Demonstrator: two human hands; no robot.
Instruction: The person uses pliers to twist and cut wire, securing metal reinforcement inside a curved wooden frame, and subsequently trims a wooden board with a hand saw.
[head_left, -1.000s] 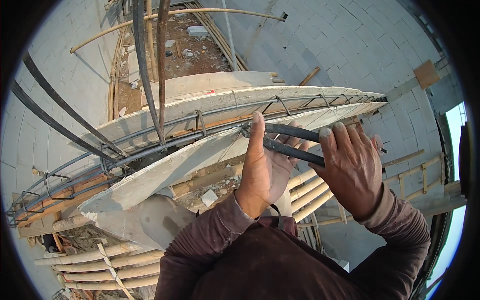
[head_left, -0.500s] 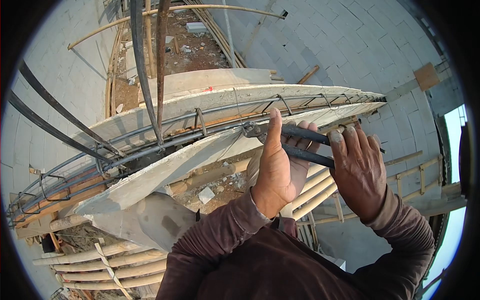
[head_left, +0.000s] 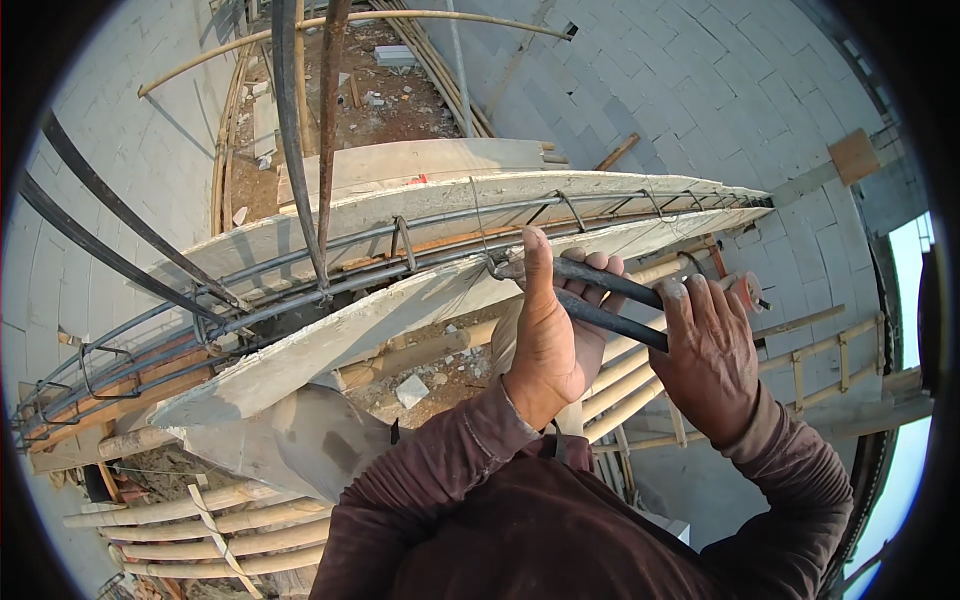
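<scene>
My right hand (head_left: pixel 708 355) is closed round the dark handles of a pair of pincers (head_left: pixel 606 318). The jaws point left and sit at a thin tie wire (head_left: pixel 480 215) beside the steel reinforcing bars (head_left: pixel 450 252). My left hand (head_left: pixel 550 350) is open, palm turned to the right, thumb upright in front of the pincers near their head. Its other fingers lie stretched behind the handles, which cross the palm. The thumb partly hides the pincers' head. Whether the jaws grip the wire is too small to tell.
Pale formwork boards (head_left: pixel 380 340) flank the long rebar cage. Tall bars (head_left: pixel 290 140) rise from it at left. Bamboo poles (head_left: pixel 230 520) lie below, with rubble on the ground. Grey block walls (head_left: pixel 680 110) stand around. A pinkish round thing (head_left: pixel 748 290) shows behind my right hand.
My right hand and the pincers' handles have shifted slightly left. My left thumb has moved a little left and down. The pinkish round thing now shows beside my right hand.
</scene>
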